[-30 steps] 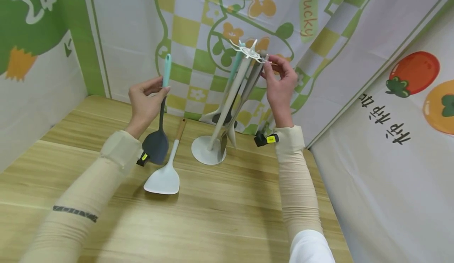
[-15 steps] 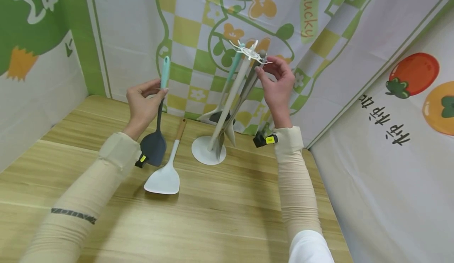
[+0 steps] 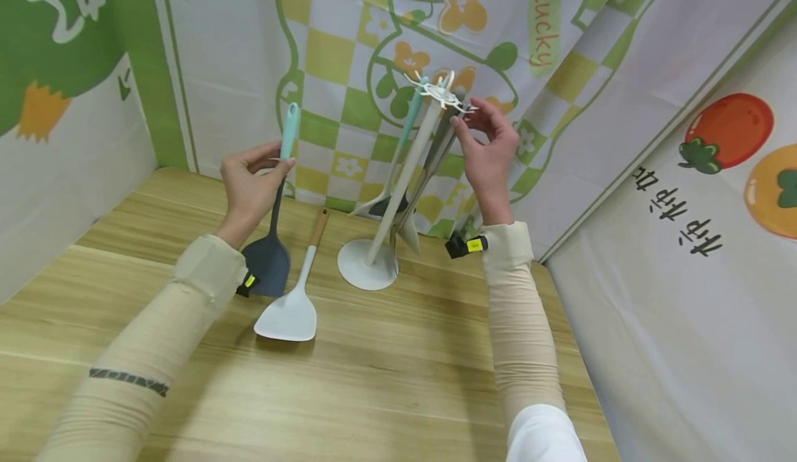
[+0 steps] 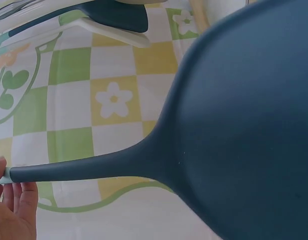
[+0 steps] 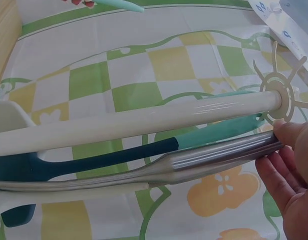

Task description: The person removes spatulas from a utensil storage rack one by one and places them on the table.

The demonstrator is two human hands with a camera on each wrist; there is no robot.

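Note:
My left hand (image 3: 250,187) pinches the mint handle of a spatula with a dark blue blade (image 3: 269,265). The spatula stands upright above the table, its blade filling much of the left wrist view. My right hand (image 3: 492,161) is at the top of a white utensil rack (image 3: 406,175). In the right wrist view, thumb and fingers pinch the end of a steel-handled utensil (image 5: 219,154) beside the rack's hooks (image 5: 278,97); whether it hangs on a hook cannot be told. Its head is hidden behind other utensils. Another mint-handled utensil (image 5: 214,132) with a dark blue head hangs behind the pole.
A white spatula (image 3: 289,315) with a wooden handle lies on the wooden table (image 3: 386,393), left of the rack's round base (image 3: 355,272). A patterned cloth (image 3: 336,54) hangs close behind the rack. A white side wall (image 3: 660,296) rises at the right.
My left hand has shifted slightly left and down with the spatula. My right thumb has moved from the hook down onto the steel handle, and that utensil's lower end has swung back behind the pole.

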